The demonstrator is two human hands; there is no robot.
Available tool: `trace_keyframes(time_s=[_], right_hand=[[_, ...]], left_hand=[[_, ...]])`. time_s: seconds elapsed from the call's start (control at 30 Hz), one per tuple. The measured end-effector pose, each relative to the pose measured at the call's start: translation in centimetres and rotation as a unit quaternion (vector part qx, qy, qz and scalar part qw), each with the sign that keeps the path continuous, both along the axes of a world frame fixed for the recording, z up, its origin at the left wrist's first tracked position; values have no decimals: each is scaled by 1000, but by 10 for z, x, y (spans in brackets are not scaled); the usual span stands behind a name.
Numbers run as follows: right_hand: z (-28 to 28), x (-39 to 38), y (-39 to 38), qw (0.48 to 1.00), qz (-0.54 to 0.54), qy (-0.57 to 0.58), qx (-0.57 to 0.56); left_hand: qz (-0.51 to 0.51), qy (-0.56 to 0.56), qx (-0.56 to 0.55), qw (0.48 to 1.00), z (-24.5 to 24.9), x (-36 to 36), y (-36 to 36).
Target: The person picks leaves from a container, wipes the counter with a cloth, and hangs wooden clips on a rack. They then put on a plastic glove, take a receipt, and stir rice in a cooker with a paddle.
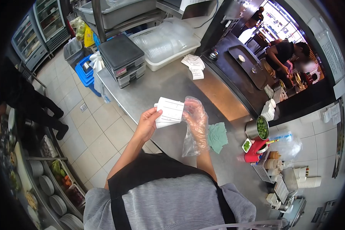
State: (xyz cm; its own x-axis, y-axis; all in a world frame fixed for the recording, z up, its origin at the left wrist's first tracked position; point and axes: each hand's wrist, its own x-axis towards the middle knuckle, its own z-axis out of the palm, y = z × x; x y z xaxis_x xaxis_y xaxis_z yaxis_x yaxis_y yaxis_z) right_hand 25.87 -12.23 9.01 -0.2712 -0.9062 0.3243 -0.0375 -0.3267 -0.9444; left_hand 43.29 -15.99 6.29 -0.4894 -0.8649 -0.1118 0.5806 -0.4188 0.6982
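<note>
Printed paper order slips (170,110), several layered together, are held up over the steel counter. My left hand (147,124) is bare and pinches their left edge between thumb and fingers. A loose clear plastic glove (190,143) covers my right hand (196,118), whose fingers curl in at the slips' right edge; the glove's wrinkles partly hide the fingertips. Just right of that hand, a crumpled green cloth (217,137) lies on the counter.
More slips (194,65) lie by the pass window. Black-lidded containers (121,55) and a white basket (161,61) of plastic lids stand at the counter's far end. A pot of green limes (262,128) and a red container (255,152) sit right. Other people stand left and beyond the window.
</note>
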Motion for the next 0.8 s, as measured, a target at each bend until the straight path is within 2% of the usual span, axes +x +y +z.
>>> trace_keyframes(time_s=[0.03, 0.13, 0.33, 0.43, 0.63, 0.73, 0.8], right_hand=[[-2, -1, 4, 995, 1, -88, 36], [-5, -7, 15, 983, 35, -162, 80], [-14, -16, 23, 995, -11, 60, 73], [-12, -11, 24, 995, -10, -9, 94], [-2, -11, 28, 991, 14, -12, 133], [-8, -14, 30, 969, 68, -158, 175], [-6, -11, 30, 975, 57, -147, 156]], left_hand=[[-4, 9, -3, 1000, -2, -2, 1], [-14, 16, -22, 1000, -6, -8, 1], [-31, 26, -33, 999, -12, -12, 2], [-38, 34, -44, 998, -15, -10, 1], [-81, 122, 0, 989, -20, -3, -1], [-107, 159, 33, 981, -23, -1, -2], [-114, 176, 51, 976, -24, 0, -2]])
